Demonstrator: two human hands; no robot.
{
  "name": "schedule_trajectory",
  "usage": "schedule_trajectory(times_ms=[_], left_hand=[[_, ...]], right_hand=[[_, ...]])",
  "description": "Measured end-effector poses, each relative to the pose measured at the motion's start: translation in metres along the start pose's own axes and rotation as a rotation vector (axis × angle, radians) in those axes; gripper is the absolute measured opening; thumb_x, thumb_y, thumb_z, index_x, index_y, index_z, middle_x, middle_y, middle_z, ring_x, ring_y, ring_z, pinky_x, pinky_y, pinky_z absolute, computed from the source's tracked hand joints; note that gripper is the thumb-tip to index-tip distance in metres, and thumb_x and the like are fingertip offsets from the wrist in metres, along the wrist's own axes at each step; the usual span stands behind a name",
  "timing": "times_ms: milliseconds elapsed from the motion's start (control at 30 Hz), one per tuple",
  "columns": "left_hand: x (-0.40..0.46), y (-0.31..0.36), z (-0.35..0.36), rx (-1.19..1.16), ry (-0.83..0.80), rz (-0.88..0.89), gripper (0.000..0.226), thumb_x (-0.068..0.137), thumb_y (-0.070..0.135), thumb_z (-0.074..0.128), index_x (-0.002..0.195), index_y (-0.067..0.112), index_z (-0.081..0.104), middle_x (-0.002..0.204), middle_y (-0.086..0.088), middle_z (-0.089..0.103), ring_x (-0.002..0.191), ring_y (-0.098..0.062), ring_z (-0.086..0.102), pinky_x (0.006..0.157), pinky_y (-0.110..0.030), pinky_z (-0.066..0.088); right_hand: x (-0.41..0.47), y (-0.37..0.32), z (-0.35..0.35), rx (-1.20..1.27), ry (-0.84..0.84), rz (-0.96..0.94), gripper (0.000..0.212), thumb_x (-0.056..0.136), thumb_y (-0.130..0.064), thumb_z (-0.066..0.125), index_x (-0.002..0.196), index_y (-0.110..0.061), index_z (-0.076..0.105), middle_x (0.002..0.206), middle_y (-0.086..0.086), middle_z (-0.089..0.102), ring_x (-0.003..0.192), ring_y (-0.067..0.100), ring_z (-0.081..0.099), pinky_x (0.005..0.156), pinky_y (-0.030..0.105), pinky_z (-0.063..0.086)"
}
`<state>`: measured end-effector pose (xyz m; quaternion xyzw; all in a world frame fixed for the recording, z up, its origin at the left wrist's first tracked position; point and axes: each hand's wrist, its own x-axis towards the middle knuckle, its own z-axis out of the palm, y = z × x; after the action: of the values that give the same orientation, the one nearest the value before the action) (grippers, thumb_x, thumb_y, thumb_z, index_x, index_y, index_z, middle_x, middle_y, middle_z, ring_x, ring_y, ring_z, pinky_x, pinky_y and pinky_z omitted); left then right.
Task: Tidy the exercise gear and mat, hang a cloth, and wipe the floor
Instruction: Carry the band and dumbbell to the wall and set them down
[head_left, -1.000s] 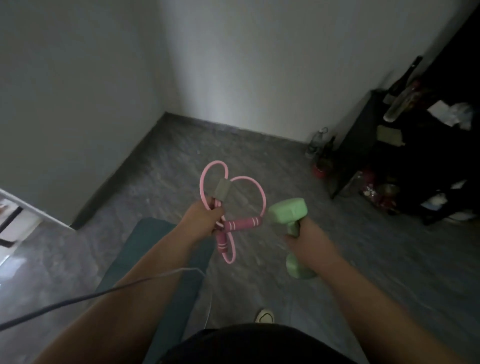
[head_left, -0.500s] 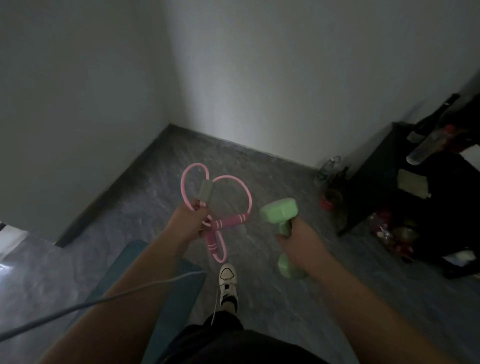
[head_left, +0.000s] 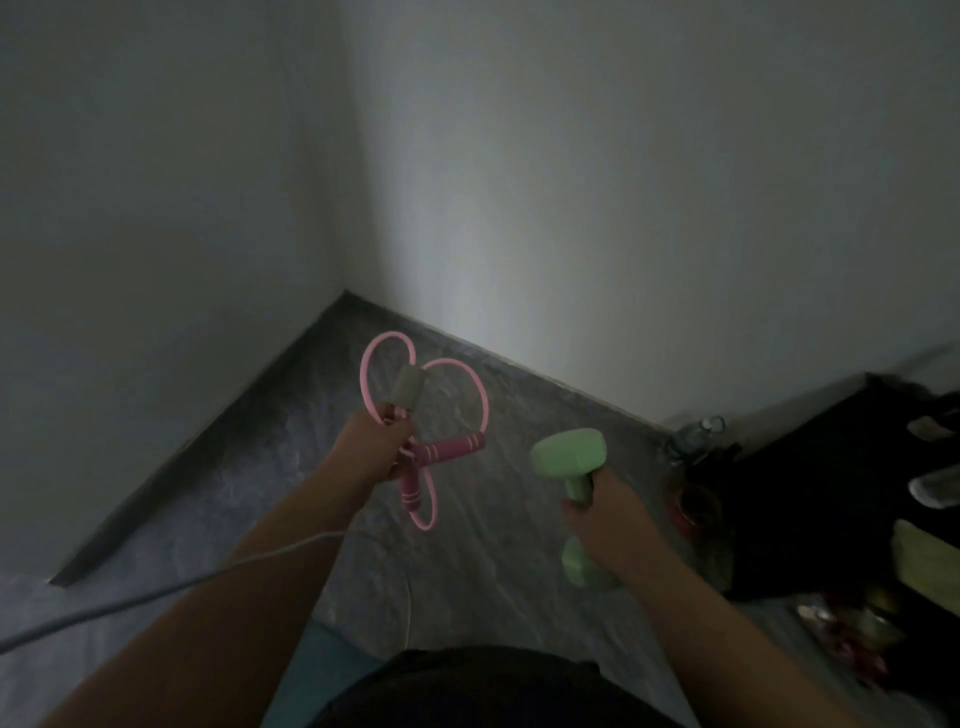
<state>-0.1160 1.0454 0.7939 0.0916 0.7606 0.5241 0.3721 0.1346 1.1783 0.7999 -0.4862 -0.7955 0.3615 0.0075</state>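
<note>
The left hand (head_left: 375, 448) grips a pink resistance band (head_left: 423, 441), loops rising above the fist, while the right hand (head_left: 610, 512) clasps a green dumbbell (head_left: 570, 453) by its handle.

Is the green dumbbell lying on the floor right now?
No, the green dumbbell is off the floor, gripped around its handle by the right hand.

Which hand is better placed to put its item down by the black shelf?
Probably the right hand: it holds the dumbbell on the shelf's side. The left hand, holding the pink band, is farther away.
</note>
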Motion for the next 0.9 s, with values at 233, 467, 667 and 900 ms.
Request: schedule_trajectory(times_ms=[233,467,667,900], left_hand=[[0.121,0.049,0.012,0.006,0.025,-0.058,0.014,0.092,0.008,0.061,0.081,0.015,0.057,0.07,-0.006,0.059,0.053,-0.012,0.056,0.041,-0.022,0.046],[0.278,0.101,0.017,0.062,0.106,-0.08,0.01,0.095,0.01,0.059,0.086,0.013,0.059,0.077,-0.012,0.061,0.057,-0.016,0.058,0.04,-0.022,0.046],[0.387,0.151,0.004,0.123,0.154,-0.156,0.014,0.094,0.007,0.06,0.082,0.015,0.057,0.074,-0.012,0.059,0.057,-0.019,0.057,0.04,-0.023,0.049],[0.488,0.176,-0.009,0.186,0.117,-0.199,0.009,0.092,0.007,0.061,0.085,0.012,0.058,0.071,-0.011,0.061,0.054,-0.018,0.057,0.038,-0.021,0.044]], right_hand=[[0.132,-0.013,-0.011,0.036,-0.002,0.05,0.036,0.088,-0.019,0.068,0.121,-0.016,0.053,0.102,0.003,0.061,0.082,0.02,0.057,0.07,0.028,0.039],[0.317,-0.049,-0.008,-0.063,-0.098,-0.036,0.017,0.088,-0.021,0.067,0.092,-0.023,0.051,0.078,-0.006,0.056,0.067,0.007,0.054,0.063,0.032,0.047],[0.465,-0.106,-0.007,-0.149,-0.242,-0.094,0.018,0.093,-0.024,0.058,0.109,-0.018,0.053,0.096,0.002,0.062,0.087,0.023,0.063,0.074,0.036,0.051],[0.564,-0.149,0.019,-0.178,-0.282,-0.098,0.037,0.091,-0.025,0.06,0.126,-0.017,0.053,0.105,0.008,0.065,0.092,0.028,0.065,0.075,0.035,0.05]])
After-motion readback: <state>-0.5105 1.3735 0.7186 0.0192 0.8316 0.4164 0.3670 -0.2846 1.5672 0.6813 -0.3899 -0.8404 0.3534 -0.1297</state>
